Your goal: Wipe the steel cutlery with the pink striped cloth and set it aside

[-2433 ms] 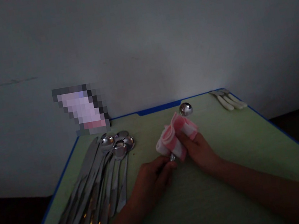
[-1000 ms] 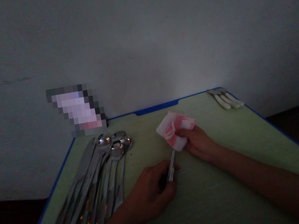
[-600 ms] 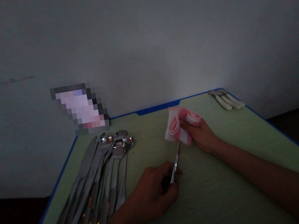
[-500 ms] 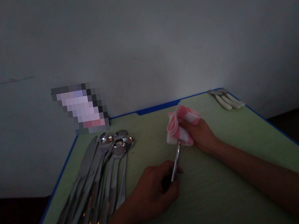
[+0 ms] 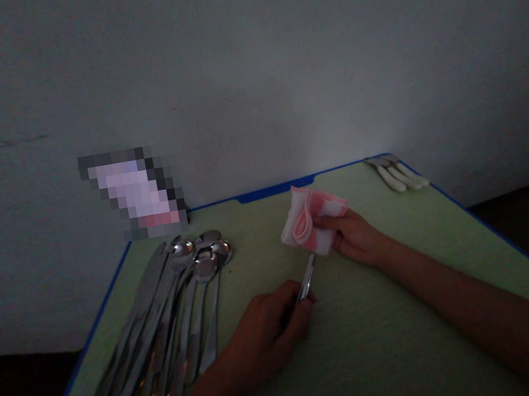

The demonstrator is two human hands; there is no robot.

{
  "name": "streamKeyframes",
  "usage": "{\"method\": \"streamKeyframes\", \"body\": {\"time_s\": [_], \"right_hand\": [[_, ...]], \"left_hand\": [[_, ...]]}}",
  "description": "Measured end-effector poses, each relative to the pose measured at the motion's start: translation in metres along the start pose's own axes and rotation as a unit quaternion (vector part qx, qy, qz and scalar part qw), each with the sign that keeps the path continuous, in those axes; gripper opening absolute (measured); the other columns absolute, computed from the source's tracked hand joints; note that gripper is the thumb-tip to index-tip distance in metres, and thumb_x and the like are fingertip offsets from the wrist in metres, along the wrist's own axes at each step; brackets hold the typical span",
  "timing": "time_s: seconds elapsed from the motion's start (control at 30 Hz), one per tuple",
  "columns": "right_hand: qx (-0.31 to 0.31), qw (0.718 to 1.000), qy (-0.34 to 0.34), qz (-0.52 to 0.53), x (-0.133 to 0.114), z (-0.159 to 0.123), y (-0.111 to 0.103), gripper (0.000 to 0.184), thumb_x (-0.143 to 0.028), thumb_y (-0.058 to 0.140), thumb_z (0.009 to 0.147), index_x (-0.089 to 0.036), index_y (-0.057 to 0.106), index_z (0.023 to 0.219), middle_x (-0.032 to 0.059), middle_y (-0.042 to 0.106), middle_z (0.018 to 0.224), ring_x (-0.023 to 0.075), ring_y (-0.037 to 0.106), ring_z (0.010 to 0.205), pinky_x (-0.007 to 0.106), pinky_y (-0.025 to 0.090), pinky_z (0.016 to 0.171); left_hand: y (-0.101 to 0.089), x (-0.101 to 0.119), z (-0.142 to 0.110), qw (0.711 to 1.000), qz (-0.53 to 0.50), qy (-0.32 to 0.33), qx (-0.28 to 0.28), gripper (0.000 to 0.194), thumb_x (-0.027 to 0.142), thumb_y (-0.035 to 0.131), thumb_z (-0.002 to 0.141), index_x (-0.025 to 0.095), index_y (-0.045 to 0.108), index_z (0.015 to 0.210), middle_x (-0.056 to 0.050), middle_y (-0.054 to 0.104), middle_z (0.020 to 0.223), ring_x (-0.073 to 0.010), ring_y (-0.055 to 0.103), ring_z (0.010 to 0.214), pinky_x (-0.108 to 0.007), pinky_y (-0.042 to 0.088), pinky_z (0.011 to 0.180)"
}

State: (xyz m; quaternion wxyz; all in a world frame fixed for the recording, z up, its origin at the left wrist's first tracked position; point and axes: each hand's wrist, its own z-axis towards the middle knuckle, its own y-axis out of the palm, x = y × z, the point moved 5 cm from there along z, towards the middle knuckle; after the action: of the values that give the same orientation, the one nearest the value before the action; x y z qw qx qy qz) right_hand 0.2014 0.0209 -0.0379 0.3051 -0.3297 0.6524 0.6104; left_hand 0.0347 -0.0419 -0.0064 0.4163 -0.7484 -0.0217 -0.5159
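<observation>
- Bench (image 5: pixel 258 253): I see the cutlery pile (image 5: pixel 159 340) at left and white-handled utensils (image 5: pixel 392 178) in the far-right corner, both as in the earlier frames.
- Pink-and-white cloth (image 5: pixel 307 228): pinched in the grip of the right hand (image 5: pixel 356 233), above the bench centre; it hangs flatter than half a second ago.
- Left hand (image 5: pixel 271 329): grip curled around the metal utensil (image 5: pixel 308 277); less handle shows below the cloth than half a second ago.
- Utensil's far end: hidden; I judge that the cloth encloses it, contact maintained.
</observation>
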Motion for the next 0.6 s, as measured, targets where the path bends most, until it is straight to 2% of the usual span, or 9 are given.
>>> {"method": "streamKeyframes", "body": {"time_s": [0.13, 0.3, 0.43, 0.6], "right_hand": [[0.006, 1.0, -0.007, 0.022, -0.001, 0.0, 0.002, 0.024, -0.016, 0.068, 0.066, -0.017, 0.063, 0.089, 0.0009, 0.069, 0.084, 0.0149, 0.063, 0.075, 0.03, 0.051, 0.074], [0.044, 0.998, 0.002, 0.049, -0.002, 0.002, -0.001, 0.018, -0.022, 0.067, 0.069, -0.018, 0.062, 0.086, 0.0011, 0.069, 0.083, 0.0161, 0.064, 0.074, 0.032, 0.052, 0.074], [0.037, 0.998, 0.002, 0.046, -0.003, 0.003, -0.002, 0.019, -0.022, 0.067, 0.069, -0.019, 0.062, 0.087, 0.0009, 0.069, 0.085, 0.0151, 0.064, 0.073, 0.031, 0.052, 0.073], [0.014, 0.999, -0.003, 0.029, -0.003, 0.001, 0.003, 0.026, -0.024, 0.067, 0.068, -0.019, 0.062, 0.093, 0.0014, 0.068, 0.089, 0.0151, 0.064, 0.076, 0.03, 0.052, 0.074]], "left_hand": [[-0.003, -0.001, -0.001, 1.0, 0.009, -0.002, 0.021, 0.023, 0.034, 0.034, 0.092, 0.02, 0.049, 0.1, 0.003, 0.055, 0.069, -0.0102, 0.051, 0.06, -0.021, 0.037, 0.056], [-0.005, 0.006, -0.005, 0.999, 0.013, 0.044, 0.013, 0.025, 0.034, 0.04, 0.089, 0.021, 0.045, 0.11, 0.001, 0.057, 0.082, -0.0123, 0.053, 0.069, -0.023, 0.04, 0.063], [-0.001, 0.005, -0.005, 0.999, 0.022, 0.045, -0.002, 0.022, 0.035, 0.039, 0.089, 0.02, 0.05, 0.1, 0.0, 0.059, 0.082, -0.0121, 0.053, 0.068, -0.023, 0.04, 0.062], [0.006, 0.002, 0.001, 0.995, 0.091, 0.043, -0.019, 0.025, 0.041, 0.048, 0.085, 0.018, 0.054, 0.079, 0.002, 0.055, 0.069, -0.0108, 0.049, 0.06, -0.021, 0.035, 0.056]]}}
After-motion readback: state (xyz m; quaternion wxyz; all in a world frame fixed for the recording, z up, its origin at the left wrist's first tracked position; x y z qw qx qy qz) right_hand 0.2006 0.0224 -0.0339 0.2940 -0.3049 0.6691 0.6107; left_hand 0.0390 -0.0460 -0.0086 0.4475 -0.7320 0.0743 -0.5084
